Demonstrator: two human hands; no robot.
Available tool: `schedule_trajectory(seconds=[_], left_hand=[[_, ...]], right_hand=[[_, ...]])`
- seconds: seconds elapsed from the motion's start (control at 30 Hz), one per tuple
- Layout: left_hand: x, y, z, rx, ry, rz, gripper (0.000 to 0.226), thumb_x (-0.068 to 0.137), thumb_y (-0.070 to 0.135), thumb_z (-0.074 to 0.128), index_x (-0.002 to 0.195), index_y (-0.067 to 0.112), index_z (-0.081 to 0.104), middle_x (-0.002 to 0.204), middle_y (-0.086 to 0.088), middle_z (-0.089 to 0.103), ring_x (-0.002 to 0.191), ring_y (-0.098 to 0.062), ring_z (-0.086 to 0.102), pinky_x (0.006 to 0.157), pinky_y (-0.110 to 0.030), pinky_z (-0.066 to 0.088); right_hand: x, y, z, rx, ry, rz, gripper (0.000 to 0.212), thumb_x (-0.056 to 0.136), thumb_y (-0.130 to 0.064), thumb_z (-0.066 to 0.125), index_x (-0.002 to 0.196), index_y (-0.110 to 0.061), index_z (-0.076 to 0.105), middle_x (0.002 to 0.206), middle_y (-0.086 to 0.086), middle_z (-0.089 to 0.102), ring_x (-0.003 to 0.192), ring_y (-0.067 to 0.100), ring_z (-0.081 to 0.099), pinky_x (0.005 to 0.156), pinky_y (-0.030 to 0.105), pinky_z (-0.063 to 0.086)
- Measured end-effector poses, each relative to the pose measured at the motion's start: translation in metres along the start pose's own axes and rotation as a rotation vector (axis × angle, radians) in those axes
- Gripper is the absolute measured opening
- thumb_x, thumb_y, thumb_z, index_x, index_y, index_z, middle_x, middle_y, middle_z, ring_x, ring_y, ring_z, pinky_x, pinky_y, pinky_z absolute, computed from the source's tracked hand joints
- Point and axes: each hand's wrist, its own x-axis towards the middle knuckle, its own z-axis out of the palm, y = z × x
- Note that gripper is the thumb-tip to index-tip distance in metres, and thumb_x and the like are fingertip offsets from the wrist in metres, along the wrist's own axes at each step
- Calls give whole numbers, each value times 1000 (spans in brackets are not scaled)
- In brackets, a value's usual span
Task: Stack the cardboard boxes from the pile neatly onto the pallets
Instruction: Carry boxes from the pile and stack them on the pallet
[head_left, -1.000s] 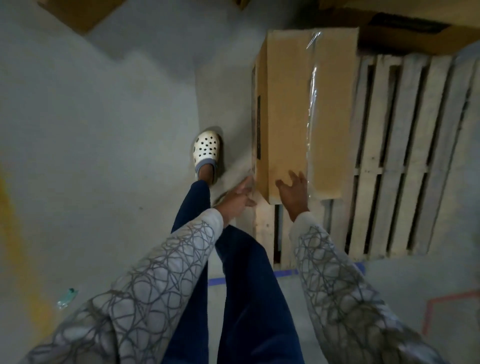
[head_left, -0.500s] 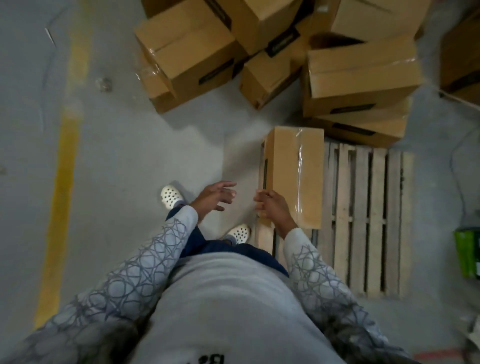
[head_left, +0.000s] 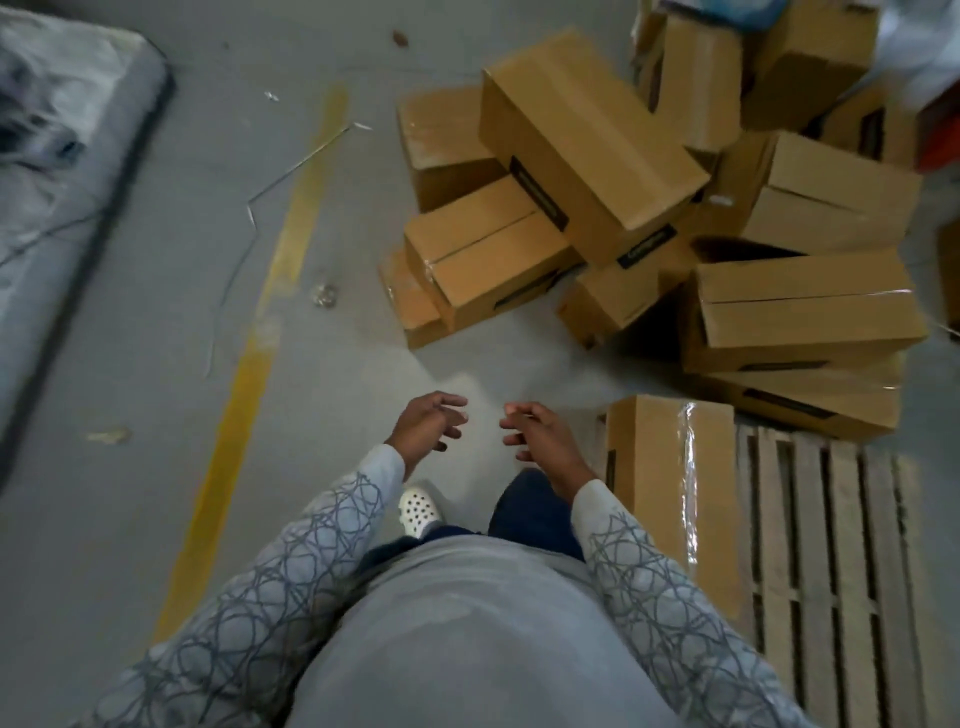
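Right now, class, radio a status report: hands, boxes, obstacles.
Left hand, right hand open, empty. One brown cardboard box on wooden slatted pallet. Jumbled box pile ahead; only bare floor between.

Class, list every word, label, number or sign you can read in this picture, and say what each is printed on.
Nothing here reads clearly.
Black label strip on the top box of the pile: lettering, too blurred to read.
Black strip on the adjoining end face: faint lettering, also blurred.
Dark strip on the placed box on the pallet: too small to read.
Yellow floor line: paint only, no words.
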Motion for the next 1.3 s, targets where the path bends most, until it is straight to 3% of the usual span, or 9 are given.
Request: schedule_trajectory(seconds=[0.1,0.3,0.43,0.67,0.93,1.03,1.3], left_hand=[[27,18,-18,-19,54,-14,22,95,10,63,114,16,72,107,-10,76,89,-24,69,76,-35,52],[101,85,-33,-79,70,-1,23,94,4,62,113,12,72,105,-12,76,84,-23,67,73,-35,51],[155,148,-34,-73,75,35,22,94,6,63,113,12,71,106,-13,75,80,-21,67,72,-35,50],[220,258,-28,-90,46,75,22,92,5,65,111,14,72,100,-13,76,77,-18,67,69,-33,49],[294,343,-21,1,-63,97,18,91,9,66,107,15,73,104,-11,77,83,-22,67,72,-35,51],[319,374,-7,29,-119,83,17,92,11,67,108,15,72,106,-12,77,84,-22,67,69,-34,52],[384,423,58,40,-122,-27,25,94,10,65,119,6,70,111,-13,74,88,-22,65,69,-32,51]], right_hand=[[24,-27,2,48,17,4,23,101,-35,62,118,-20,67,110,1,74,94,21,70,80,34,53],[101,-90,-9,154,37,57,19,99,-16,64,117,-10,68,98,6,72,75,14,64,59,22,47],[176,-153,-35,123,0,-4,22,104,-27,58,122,-17,65,112,8,72,88,17,65,71,28,51],[259,-263,-85,203,132,-58,24,102,-35,61,117,-19,68,105,1,76,85,12,68,72,28,50],[294,-288,-119,315,300,-33,23,101,-37,62,119,-24,69,106,-2,77,98,21,71,83,35,54],[301,-297,-140,397,387,-25,23,100,-34,63,119,-22,69,106,0,76,95,18,70,85,35,54],[364,-311,-222,415,405,50,20,102,-29,61,115,-16,71,103,3,77,87,16,69,70,26,52]])
